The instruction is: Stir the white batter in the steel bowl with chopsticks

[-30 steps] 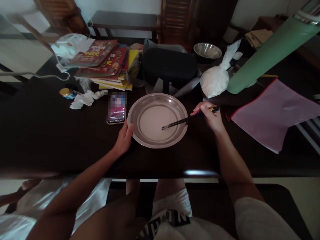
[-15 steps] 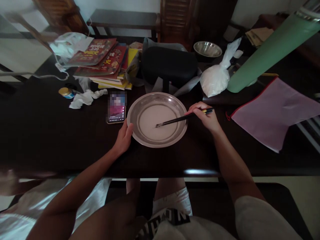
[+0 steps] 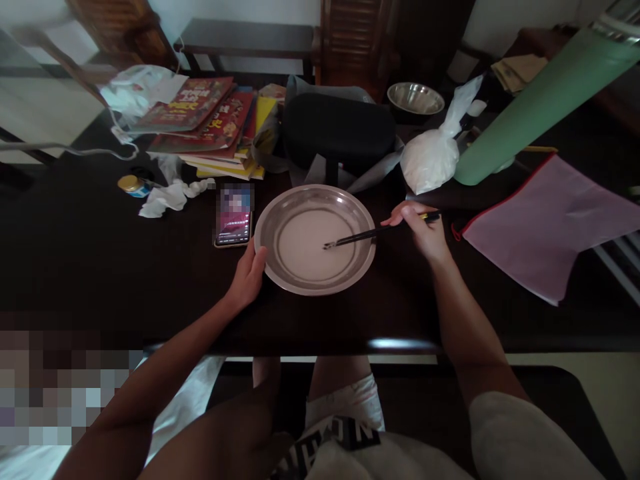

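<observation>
A shallow steel dish (image 3: 280, 207) holding a pale white batter (image 3: 305, 250) sits on the dark table in front of me. My left hand (image 3: 247, 277) grips the dish's near left rim. My right hand (image 3: 420, 230) is shut on a pair of dark chopsticks (image 3: 365, 235), whose tips dip into the batter right of the dish's middle.
A lit phone (image 3: 233, 217) lies left of the dish. Behind are a black case (image 3: 337, 130), a tied bag of white powder (image 3: 430, 160), stacked books (image 3: 210, 123), a steel bowl (image 3: 415, 99) and a green cylinder (image 3: 540, 100). A pink pouch (image 3: 545, 223) lies right; crumpled tissue (image 3: 167, 198) lies left.
The chopstick tips swept left through the batter, then back to the right. My right hand moved with them. My left hand stayed on the rim.
</observation>
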Demonstrator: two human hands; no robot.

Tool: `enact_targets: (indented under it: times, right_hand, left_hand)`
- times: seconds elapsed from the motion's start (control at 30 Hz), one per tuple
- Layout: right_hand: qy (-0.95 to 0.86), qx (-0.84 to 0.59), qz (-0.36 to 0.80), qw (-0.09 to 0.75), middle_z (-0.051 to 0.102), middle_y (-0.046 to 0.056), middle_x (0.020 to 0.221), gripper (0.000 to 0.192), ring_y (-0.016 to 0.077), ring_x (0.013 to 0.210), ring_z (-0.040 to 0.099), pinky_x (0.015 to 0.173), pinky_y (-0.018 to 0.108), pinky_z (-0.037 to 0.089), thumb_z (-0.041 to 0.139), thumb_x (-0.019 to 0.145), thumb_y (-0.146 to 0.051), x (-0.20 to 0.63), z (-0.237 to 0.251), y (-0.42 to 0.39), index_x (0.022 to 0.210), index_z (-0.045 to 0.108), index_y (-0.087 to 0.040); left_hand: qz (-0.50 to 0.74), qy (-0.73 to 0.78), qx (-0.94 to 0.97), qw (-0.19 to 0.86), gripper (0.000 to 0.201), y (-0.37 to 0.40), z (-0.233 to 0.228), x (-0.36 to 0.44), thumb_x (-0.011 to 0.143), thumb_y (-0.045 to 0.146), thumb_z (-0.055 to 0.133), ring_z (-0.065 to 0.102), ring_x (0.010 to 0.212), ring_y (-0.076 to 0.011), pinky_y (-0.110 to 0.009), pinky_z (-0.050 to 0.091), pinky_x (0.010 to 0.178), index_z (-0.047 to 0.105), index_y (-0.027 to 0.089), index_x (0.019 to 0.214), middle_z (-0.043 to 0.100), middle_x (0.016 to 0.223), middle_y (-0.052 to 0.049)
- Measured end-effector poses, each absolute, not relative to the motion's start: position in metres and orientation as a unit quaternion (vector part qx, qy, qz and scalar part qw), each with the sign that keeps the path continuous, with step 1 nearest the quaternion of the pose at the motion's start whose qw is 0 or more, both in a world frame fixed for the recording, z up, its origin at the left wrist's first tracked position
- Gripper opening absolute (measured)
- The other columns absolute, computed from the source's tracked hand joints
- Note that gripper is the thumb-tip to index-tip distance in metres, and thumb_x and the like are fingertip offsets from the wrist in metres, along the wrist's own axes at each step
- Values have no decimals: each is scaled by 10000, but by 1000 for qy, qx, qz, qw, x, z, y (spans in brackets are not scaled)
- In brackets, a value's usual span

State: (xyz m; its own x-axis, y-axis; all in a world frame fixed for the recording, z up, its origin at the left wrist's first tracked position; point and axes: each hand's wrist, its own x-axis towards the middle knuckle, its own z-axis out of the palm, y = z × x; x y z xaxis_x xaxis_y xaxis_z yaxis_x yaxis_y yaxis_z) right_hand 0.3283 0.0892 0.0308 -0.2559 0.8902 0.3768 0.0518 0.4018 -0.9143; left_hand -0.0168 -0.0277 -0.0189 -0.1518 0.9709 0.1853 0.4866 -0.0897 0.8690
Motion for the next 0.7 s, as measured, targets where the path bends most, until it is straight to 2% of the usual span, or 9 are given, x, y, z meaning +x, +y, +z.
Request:
enact_targets:
  times: [0.13,0.2,0.3,0.37,0.47,0.53,0.7]
  right_hand:
    - [-709,-317,436,455,765,21,755,393,190,775,767,753,359,602,691,895,-593,326,30,89,713,764,-253]
    - [-708,-328,425,459,778,24,787,378,196,806,771,782,369,601,698,891,-592,326,30,89,733,771,-256]
    - [-677,-349,422,492,746,6,715,401,186,736,765,769,370,596,678,910,-583,328,31,89,697,753,-251]
    - [-677,-340,436,486,731,3,689,416,180,703,753,742,363,592,670,914,-586,327,31,88,681,750,-250]
    - [-708,-321,442,448,768,22,761,396,188,775,756,771,365,593,690,892,-602,325,31,88,713,773,-258]
    - [-711,-327,429,452,777,24,789,383,192,810,761,797,369,592,700,883,-605,325,31,88,730,779,-262]
    - [-676,-344,432,487,710,-1,673,430,172,688,742,716,352,591,662,915,-596,327,32,88,673,749,-252]
  left_hand:
    - [436,620,592,272,774,-28,-19,-17,989,739,359,641,1247,-334,-485,499,1094,589,134,1414,694,1328,-175]
    - [433,622,594,271,779,-28,-19,-17,990,736,355,647,1233,-331,-478,506,1085,579,130,1424,685,1343,-180]
    - [432,620,598,268,769,-28,-19,-17,995,729,350,639,1251,-328,-475,496,1099,576,134,1426,689,1336,-174]
    - [433,619,598,267,773,-28,-18,-17,992,734,350,641,1245,-327,-477,494,1102,582,132,1417,700,1310,-171]
    - [435,622,594,267,781,-28,-18,-16,986,742,356,649,1224,-329,-475,507,1084,592,125,1402,701,1300,-174]
    - [435,623,593,267,778,-28,-17,-16,986,742,357,654,1208,-326,-471,514,1072,592,127,1400,700,1300,-173]
    - [434,619,597,268,779,-28,-17,-16,983,748,356,645,1223,-323,-471,505,1084,590,134,1401,700,1298,-165]
